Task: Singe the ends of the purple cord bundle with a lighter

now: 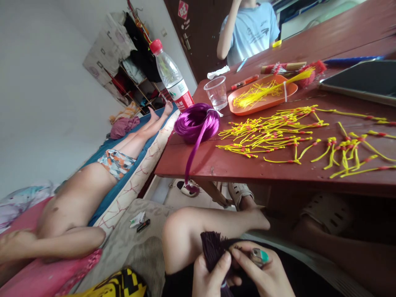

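Low in the view, above my lap, my left hand (208,274) is closed around a bundle of dark purple cords (212,249), whose cut ends fan out at the top. Close beside it, my right hand (267,272) pinches near the cord ends with thumb and finger. A small grey object with a teal end (259,256) is tucked among the right hand's fingers; its kind is unclear. What exactly the right fingertips pinch is too small to make out.
A reddish table (192,165) carries a purple cord coil (196,126), yellow knotted cords (269,132), an orange tray (247,109), a plastic cup (216,94), a bottle (173,78) and a phone (365,80). One person (252,29) is across the table; another (77,194) lies left.
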The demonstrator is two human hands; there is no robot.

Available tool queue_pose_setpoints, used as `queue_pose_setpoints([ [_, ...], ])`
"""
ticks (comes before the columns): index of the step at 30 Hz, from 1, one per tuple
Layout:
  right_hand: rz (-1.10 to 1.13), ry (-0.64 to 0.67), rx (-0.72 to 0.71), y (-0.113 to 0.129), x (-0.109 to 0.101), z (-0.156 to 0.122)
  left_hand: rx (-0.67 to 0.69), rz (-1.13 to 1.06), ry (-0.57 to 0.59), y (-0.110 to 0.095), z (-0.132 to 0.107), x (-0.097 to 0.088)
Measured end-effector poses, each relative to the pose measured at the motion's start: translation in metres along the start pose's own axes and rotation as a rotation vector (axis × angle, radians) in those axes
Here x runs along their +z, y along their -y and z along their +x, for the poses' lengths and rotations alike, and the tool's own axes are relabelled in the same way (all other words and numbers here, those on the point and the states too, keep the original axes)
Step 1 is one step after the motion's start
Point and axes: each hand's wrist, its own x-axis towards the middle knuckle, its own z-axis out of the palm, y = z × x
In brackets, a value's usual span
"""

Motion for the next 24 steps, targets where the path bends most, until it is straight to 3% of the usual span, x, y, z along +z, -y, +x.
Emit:
queue_pose_setpoints([
  [5,0.004,0.026,0.026,-0.001,0.0,0.002,0.015,0.033,-0.002,-0.001,0.003,-0.003],
  [11,-0.107,0.038,0.05,-0.001,-0.008,0.007,0.126,0.085,-0.033,-0.005,0.006,-0.007],
  [20,-0.251,-0.217,0.183,0.003,-0.012,-0.002,0.342,0.36,-0.096,-0.003,0.006,-0.011],
  [24,-0.304,-0.258,0.173,0.004,-0.007,-0.004,0.389,0.435,-0.112,-0.005,0.003,-0.008],
])
